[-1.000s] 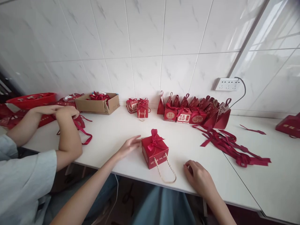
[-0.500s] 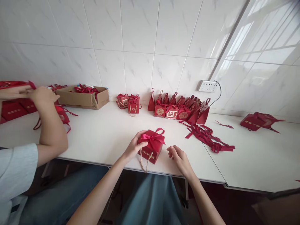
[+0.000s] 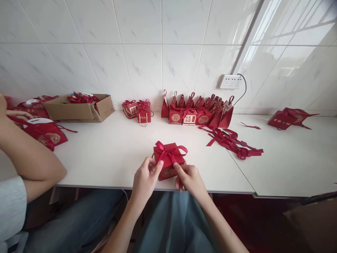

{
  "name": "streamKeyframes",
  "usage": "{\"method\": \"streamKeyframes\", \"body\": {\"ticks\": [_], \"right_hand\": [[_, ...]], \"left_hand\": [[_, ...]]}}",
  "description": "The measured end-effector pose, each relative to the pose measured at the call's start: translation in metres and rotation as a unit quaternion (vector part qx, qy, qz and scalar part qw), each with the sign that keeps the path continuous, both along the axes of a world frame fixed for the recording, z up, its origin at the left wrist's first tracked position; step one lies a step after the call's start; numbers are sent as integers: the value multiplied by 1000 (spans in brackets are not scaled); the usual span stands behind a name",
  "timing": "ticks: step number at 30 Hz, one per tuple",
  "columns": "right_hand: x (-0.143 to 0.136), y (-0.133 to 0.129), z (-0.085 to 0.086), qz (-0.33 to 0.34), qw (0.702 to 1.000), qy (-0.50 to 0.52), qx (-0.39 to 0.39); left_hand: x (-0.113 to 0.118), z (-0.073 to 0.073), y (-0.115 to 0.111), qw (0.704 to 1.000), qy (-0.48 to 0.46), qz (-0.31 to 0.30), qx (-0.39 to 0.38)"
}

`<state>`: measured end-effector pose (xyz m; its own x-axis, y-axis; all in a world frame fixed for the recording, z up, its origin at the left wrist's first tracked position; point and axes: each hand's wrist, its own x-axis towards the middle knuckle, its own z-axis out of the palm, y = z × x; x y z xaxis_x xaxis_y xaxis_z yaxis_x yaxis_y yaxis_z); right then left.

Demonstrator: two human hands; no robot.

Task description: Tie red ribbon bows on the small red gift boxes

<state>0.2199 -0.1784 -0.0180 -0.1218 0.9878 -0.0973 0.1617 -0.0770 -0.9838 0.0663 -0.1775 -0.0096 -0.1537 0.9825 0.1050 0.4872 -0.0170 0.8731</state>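
A red gift box (image 3: pixel 162 173) stands on the white table in front of me, with a gold round print on its near face and a twisted cord at its side. A shiny red ribbon (image 3: pixel 170 153) is tied in a bow across the lid. My left hand (image 3: pixel 146 177) is closed at the box's near left, thumb and forefinger pinching a ribbon tail. On the near right, my right hand (image 3: pixel 190 178) pinches the other tail, its remaining fingers curled. Both fingertips cover the ribbon ends.
Finished red boxes (image 3: pixel 189 117) line the wall, with two more boxes (image 3: pixel 144 114) to their left. Loose ribbons (image 3: pixel 234 142) lie at right, near a red box (image 3: pixel 283 119). A cardboard box (image 3: pixel 76 111) holds ribbons. At left, a co-worker's arm (image 3: pixel 31 158) reaches over red boxes.
The gift box has been turned, so its round print faces me and the cord handle is at the side. Both my hands have moved onto the bow's tails. The co-worker's arm shifted left in view.
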Motion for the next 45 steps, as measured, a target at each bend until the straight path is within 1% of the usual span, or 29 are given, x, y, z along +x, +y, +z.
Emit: {"method": "streamKeyframes", "body": {"ticks": [2, 4, 6, 8, 11, 13, 15, 17, 19, 20, 22, 23, 25, 27, 28, 30, 31, 33, 35, 38, 41, 43, 45], "right_hand": [[-5, 2, 0, -5, 999, 34, 23], [-4, 1, 0, 5, 997, 66, 40], [2, 1, 1, 17, 995, 92, 38], [9, 0, 4, 10, 994, 109, 29], [17, 0, 10, -2, 994, 108, 23], [18, 0, 13, 23, 995, 98, 22], [17, 0, 15, 61, 994, 91, 17], [20, 0, 14, 77, 992, 100, 11], [29, 2, 12, 61, 990, 127, 12], [36, 4, 12, 42, 988, 148, 19], [53, 9, 15, -20, 978, 203, 43], [62, 13, 17, -58, 970, 228, 55], [80, 21, 25, -135, 953, 260, 77], [96, 29, 35, -191, 940, 261, 106], [103, 33, 41, -207, 936, 256, 125], [113, 39, 53, -213, 930, 245, 171], [115, 40, 59, -203, 930, 240, 190], [115, 42, 74, -167, 935, 230, 212], [107, 42, 91, -128, 943, 217, 218], [86, 42, 119, -65, 954, 176, 232], [63, 46, 144, -10, 956, 129, 264], [49, 50, 156, 28, 954, 108, 277], [38, 55, 163, 65, 952, 99, 283]], "left_hand": [[0, 2, 0, 1000, -5, -24, -9], [-3, 4, 3, 999, -18, -44, -3], [-8, 7, 5, 997, -37, -64, -4], [-13, 12, 7, 996, -52, -72, -12], [-13, 18, 7, 996, -28, -76, -44], [-8, 21, 6, 993, 7, -95, -70], [-4, 22, 6, 989, 17, -121, -84], [-5, 21, 6, 986, -10, -146, -78], [-13, 21, 10, 981, -64, -170, -65], [-19, 21, 13, 977, -104, -175, -57], [-36, 23, 20, 963, -216, -155, -42], [-44, 25, 25, 952, -278, -126, -35], [-61, 31, 34, 923, -381, -49, -15], [-74, 40, 42, 900, -435, 8, 13], [-80, 45, 45, 892, -450, 21, 29], [-85, 56, 49, 881, -468, 29, 60], [-86, 61, 50, 878, -473, 24, 72], [-81, 72, 52, 874, -479, -10, 81], [-69, 83, 54, 870, -484, -63, 73], [-44, 102, 57, 867, -477, -125, 70], [-18, 121, 59, 871, -445, -188, 88], [-3, 132, 59, 866, -429, -237, 99], [9, 139, 58, 856, -423, -281, 101]]}}
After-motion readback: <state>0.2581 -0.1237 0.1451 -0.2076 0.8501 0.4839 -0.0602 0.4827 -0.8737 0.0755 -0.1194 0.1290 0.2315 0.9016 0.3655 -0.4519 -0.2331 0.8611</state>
